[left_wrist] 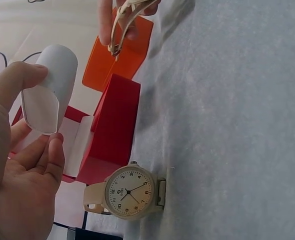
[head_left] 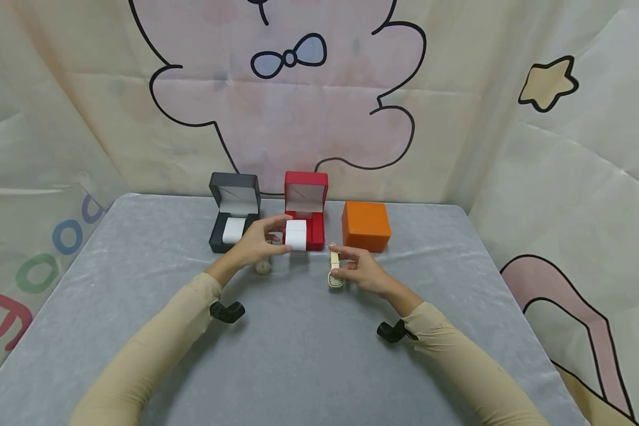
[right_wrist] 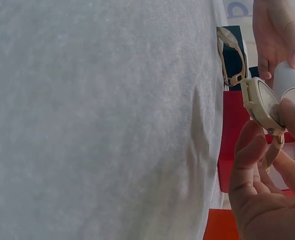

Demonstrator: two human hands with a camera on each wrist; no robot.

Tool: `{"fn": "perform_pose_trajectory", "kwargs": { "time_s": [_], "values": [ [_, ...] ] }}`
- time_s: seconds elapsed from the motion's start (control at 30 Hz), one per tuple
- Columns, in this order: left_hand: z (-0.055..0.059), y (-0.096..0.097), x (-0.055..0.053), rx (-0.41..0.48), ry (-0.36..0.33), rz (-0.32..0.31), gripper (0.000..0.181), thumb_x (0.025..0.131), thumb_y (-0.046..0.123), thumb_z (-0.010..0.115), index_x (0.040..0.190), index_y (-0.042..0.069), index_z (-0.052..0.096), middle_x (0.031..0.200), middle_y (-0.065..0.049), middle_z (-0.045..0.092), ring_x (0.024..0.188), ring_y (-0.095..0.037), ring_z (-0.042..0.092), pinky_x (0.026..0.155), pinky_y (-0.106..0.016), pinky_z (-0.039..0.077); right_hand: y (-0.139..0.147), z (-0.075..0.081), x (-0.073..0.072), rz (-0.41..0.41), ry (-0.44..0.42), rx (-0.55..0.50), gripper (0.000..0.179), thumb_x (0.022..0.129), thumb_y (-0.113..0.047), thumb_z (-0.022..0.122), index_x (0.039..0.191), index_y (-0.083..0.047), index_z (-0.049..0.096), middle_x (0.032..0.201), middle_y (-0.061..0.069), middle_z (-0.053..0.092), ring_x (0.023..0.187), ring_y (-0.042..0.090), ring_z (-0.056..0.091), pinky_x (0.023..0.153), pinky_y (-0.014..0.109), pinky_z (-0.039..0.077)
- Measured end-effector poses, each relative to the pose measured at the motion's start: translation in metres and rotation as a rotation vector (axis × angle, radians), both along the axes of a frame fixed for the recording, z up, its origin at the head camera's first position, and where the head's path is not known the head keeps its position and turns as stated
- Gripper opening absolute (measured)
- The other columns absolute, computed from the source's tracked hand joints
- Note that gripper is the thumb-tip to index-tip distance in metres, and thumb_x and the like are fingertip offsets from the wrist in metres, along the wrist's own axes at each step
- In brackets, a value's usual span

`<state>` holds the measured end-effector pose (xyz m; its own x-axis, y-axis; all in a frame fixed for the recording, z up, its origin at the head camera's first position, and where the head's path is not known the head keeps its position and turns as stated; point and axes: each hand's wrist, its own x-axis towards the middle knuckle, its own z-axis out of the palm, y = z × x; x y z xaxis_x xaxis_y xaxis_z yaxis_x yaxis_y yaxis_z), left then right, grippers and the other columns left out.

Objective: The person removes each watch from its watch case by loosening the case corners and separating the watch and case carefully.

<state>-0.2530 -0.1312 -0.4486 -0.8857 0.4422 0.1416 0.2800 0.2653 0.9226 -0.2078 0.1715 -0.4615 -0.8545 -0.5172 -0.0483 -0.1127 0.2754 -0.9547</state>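
Note:
My left hand (head_left: pixel 254 244) pinches a white watch cushion (head_left: pixel 296 236) between thumb and fingers, in front of the red watch box (head_left: pixel 315 232). In the left wrist view the cushion (left_wrist: pixel 62 75) is a rounded sleeve with an open end, raised off the table. My right hand (head_left: pixel 366 273) holds a cream wristwatch (head_left: pixel 335 280) by thumb and fingers, its strap curved and its face turned aside in the right wrist view. Below my left wrist a second beige wristwatch (head_left: pixel 263 267) stands on the cloth; its numbered dial (left_wrist: pixel 130 191) shows clearly in the left wrist view.
Left of the red box stands an open black watch box (head_left: pixel 234 179) with a white cushion (head_left: pixel 233 229) inside. A closed orange box (head_left: pixel 367 225) sits to the right. A grey cloth (head_left: pixel 309 355) covers the table, and a printed curtain (head_left: pixel 458 118) hangs behind.

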Motion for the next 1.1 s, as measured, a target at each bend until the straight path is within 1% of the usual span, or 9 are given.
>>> {"fn": "perform_pose_trajectory", "kwargs": {
  "time_s": [0.17,0.33,0.53,0.73,0.87,0.97,1.1],
  "values": [
    [0.0,0.001,-0.001,-0.027,0.007,-0.002,0.071,0.083,0.007,0.08,0.146,-0.001,0.049,0.139,-0.019,0.06,0.124,-0.035,0.059,0.101,-0.056,0.051,-0.001,0.0,0.002,0.002,-0.008,0.012,0.063,0.092,0.001,0.07,0.149,0.007,0.042,0.141,0.034,0.051,0.074,0.008,0.067,0.071,0.016,0.053],
    [0.002,0.001,-0.005,-0.055,0.004,-0.006,0.072,0.082,0.009,0.082,0.147,0.0,0.05,0.135,-0.018,0.063,0.125,-0.034,0.06,0.107,-0.053,0.049,-0.003,0.002,0.003,0.002,-0.005,0.032,0.063,0.092,0.001,0.07,0.149,0.006,0.044,0.14,0.034,0.052,0.076,0.011,0.068,0.072,0.016,0.053],
    [0.004,0.003,-0.011,-0.07,-0.006,-0.018,0.074,0.083,0.01,0.082,0.148,0.0,0.049,0.141,-0.018,0.06,0.126,-0.036,0.059,0.111,-0.053,0.046,-0.003,0.001,-0.001,-0.003,-0.007,0.059,0.063,0.092,0.001,0.07,0.149,0.005,0.044,0.137,0.033,0.055,0.075,0.011,0.068,0.072,0.016,0.053],
    [0.007,0.004,-0.016,-0.095,-0.007,-0.018,0.075,0.084,0.012,0.081,0.149,0.002,0.047,0.145,-0.019,0.057,0.129,-0.037,0.058,0.113,-0.051,0.044,-0.003,0.001,-0.004,0.0,-0.004,0.051,0.063,0.091,0.003,0.069,0.149,0.005,0.044,0.132,0.035,0.056,0.078,0.01,0.07,0.072,0.016,0.053],
    [0.006,0.005,-0.021,-0.107,-0.005,-0.007,0.074,0.085,0.012,0.081,0.15,0.001,0.047,0.142,-0.02,0.059,0.127,-0.037,0.06,0.112,-0.05,0.046,-0.003,0.001,-0.005,-0.003,-0.003,0.055,0.063,0.092,0.002,0.069,0.149,0.005,0.044,0.132,0.034,0.056,0.082,0.012,0.071,0.074,0.016,0.054],
    [0.005,0.005,-0.024,-0.108,-0.026,0.0,0.075,0.084,0.011,0.081,0.15,0.002,0.046,0.141,-0.02,0.06,0.128,-0.037,0.06,0.112,-0.049,0.046,-0.003,0.001,-0.006,-0.007,-0.007,0.064,0.063,0.092,0.002,0.07,0.149,0.005,0.044,0.131,0.033,0.056,0.083,0.014,0.071,0.075,0.016,0.055],
    [0.004,0.007,-0.027,-0.121,-0.048,0.004,0.077,0.084,0.015,0.081,0.151,0.005,0.045,0.145,-0.019,0.057,0.132,-0.036,0.058,0.113,-0.048,0.045,-0.004,0.001,-0.009,-0.014,0.001,0.076,0.063,0.092,0.001,0.07,0.149,0.005,0.045,0.131,0.033,0.057,0.084,0.016,0.072,0.076,0.016,0.055]
  ]
}}
